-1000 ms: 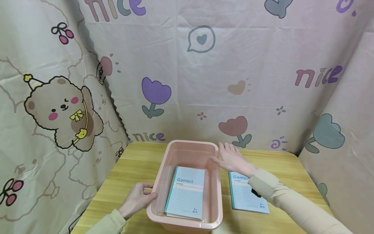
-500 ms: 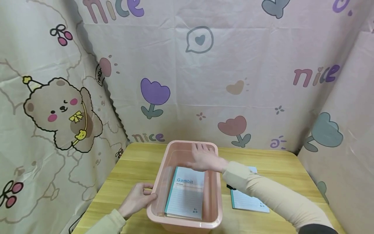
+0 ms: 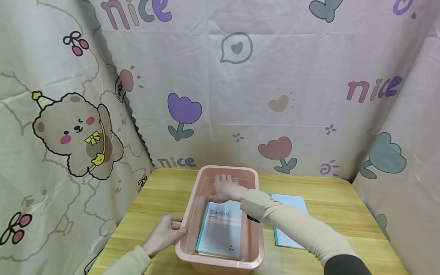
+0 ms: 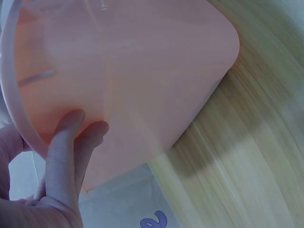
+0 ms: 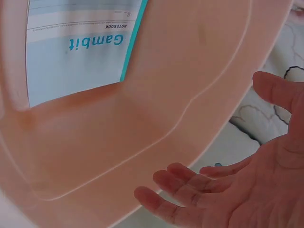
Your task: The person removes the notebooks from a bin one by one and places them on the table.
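Observation:
A pink plastic bin (image 3: 220,264) stands on the wooden table. Inside it lies a light blue Gambit notebook (image 3: 220,233) with a teal spine; page edges of more paper may show beneath it. My left hand (image 3: 164,235) grips the bin's left rim, thumb over the edge and fingers against the outer wall (image 4: 156,76). Above the bin's far end hovers my right hand (image 3: 226,190), fingers spread and holding nothing. In the right wrist view its palm (image 5: 256,180) appears apart from the notebook (image 5: 80,57). A second notebook (image 3: 290,200) lies on the table, partly hidden by my right forearm.
Wooden table (image 3: 165,187) extends around the bin on both sides. A printed curtain (image 3: 220,88) hangs close behind the table's far edge, with more curtain on the left and right.
My right hand has moved left from beside the bin's right rim to above its inside. The left hand keeps its grip on the rim. Both notebooks have stayed put.

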Demonstrator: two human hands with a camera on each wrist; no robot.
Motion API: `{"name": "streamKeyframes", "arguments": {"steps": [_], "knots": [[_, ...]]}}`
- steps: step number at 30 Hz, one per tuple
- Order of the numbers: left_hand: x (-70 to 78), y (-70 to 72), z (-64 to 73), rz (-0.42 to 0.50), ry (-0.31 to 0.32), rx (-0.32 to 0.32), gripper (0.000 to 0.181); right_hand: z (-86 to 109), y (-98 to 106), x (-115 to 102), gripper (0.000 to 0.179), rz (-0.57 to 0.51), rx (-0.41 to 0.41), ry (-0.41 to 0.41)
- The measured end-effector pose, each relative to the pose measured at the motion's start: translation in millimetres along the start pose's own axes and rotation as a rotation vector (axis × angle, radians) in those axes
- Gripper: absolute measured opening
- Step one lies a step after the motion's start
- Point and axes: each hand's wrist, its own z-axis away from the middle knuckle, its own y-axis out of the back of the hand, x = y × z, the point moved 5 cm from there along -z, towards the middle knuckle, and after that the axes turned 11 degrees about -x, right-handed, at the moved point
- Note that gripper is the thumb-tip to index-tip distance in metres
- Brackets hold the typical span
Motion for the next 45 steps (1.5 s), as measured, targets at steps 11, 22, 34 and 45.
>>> {"name": "streamKeyframes", "arguments": {"steps": [11,22,34,45], "knots": [[-2.1,1.5,2.5,-0.009,-0.003,0.017,0.052,-36.6,-24.5,-5.6,0.092,-0.049,0.000,-0.069],[-1.2,0.6,2.8,-0.015,-0.013,0.027,0.052,-60.6,-53.7,0.4,0.081,-0.042,0.063,-0.180],[-0.9,0.5,2.7,-0.022,-0.017,0.030,0.052,-76.7,-87.3,9.1,0.090,-0.074,0.077,-0.242],[-0.2,-1.2,1.7,-0.009,-0.026,0.015,0.052,-89.4,-115.3,16.6,0.098,-0.044,0.103,-0.320]]}}
